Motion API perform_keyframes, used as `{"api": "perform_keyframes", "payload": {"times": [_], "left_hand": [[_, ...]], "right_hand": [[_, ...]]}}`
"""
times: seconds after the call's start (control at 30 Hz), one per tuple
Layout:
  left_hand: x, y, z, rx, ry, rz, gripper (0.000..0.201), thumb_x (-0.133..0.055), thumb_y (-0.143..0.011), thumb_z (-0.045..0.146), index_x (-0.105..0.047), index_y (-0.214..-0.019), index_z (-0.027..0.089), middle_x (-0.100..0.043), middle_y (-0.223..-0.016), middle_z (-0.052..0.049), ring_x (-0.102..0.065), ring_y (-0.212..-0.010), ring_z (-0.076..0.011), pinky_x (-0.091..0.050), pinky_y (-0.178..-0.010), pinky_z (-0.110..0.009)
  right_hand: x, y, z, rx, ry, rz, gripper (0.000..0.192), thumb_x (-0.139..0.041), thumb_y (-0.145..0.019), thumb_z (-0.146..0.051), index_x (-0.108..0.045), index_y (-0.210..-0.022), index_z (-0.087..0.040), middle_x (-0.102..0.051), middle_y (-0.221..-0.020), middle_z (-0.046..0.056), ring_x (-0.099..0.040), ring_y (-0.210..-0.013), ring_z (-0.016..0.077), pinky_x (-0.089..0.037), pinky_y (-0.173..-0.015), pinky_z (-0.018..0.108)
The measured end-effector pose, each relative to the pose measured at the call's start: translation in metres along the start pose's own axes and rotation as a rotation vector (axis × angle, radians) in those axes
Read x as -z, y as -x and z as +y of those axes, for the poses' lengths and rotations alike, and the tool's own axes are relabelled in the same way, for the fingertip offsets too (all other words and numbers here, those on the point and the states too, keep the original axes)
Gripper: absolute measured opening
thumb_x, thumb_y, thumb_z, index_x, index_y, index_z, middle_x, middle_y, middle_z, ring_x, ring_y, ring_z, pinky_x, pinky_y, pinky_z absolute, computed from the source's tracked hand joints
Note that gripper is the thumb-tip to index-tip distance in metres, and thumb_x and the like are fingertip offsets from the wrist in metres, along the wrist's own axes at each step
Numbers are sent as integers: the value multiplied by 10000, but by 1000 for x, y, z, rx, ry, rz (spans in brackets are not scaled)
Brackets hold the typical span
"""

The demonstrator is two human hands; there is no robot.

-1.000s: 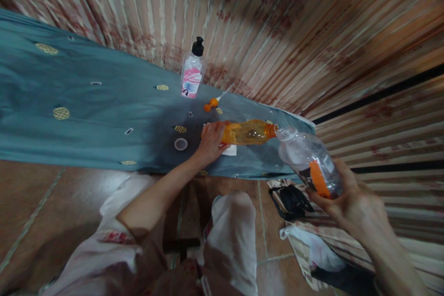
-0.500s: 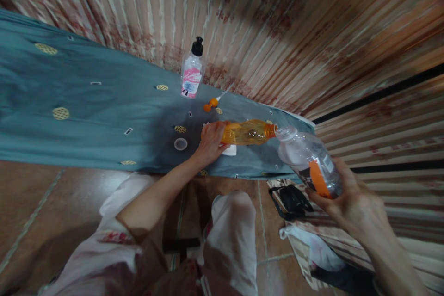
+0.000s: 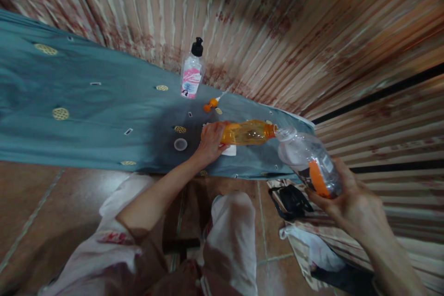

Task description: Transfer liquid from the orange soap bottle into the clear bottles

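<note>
From my screen, my left hand (image 3: 212,141) is wrapped round the base of the orange bottle (image 3: 248,132), held sideways. Right of that bottle, my right hand (image 3: 357,203) curls round the clear bottle (image 3: 301,155), some fingers hidden; mouths close together, contact I can't tell. Pump (image 3: 212,102) lies beyond the orange bottle.

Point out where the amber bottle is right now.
In the head view, the amber bottle is just right of centre, held sideways in the left hand over the teal cloth, its mouth close by that of the clear bottle in the right hand.
</note>
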State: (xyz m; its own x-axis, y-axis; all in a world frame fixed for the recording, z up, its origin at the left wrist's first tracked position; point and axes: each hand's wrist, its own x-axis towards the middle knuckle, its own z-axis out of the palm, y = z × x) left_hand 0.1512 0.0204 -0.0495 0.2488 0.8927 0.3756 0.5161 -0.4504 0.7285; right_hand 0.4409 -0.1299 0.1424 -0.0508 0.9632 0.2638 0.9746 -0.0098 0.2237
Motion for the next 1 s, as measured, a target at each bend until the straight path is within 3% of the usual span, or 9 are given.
{"api": "perform_keyframes", "payload": {"times": [0.43,0.63,1.0], "left_hand": [[0,-1,1,14,-7,-14,673,-731,-891,412,-488,-1469,168,-590,-1393,-169,-511,-1319,-346,-382,-1160,-518],[-3,-1,-2,9,-12,-7,664,-721,-893,404,-475,-1469,183,-596,-1398,-164,-524,-1309,-342,-382,-1160,-540],[-2,0,-3,-13,-2,3,682,-725,-901,422,-476,-1473,147,-604,-1392,-187,-544,-1313,-355,-413,-1142,-550]], "right_hand": [[0,1,2,2,8,-24,776,-559,-862,-597,-533,-1448,-90,-757,-1091,229,-732,-817,367,-575,-622,455],[-2,1,6,39,0,-11,787,-588,-855,-604,-543,-1439,-78,-766,-1037,219,-708,-724,329,-538,-551,416],[-1,0,5,88,17,19,764,-565,-880,-586,-539,-1440,-68,-766,-1068,227,-738,-791,357,-563,-598,430]]}}
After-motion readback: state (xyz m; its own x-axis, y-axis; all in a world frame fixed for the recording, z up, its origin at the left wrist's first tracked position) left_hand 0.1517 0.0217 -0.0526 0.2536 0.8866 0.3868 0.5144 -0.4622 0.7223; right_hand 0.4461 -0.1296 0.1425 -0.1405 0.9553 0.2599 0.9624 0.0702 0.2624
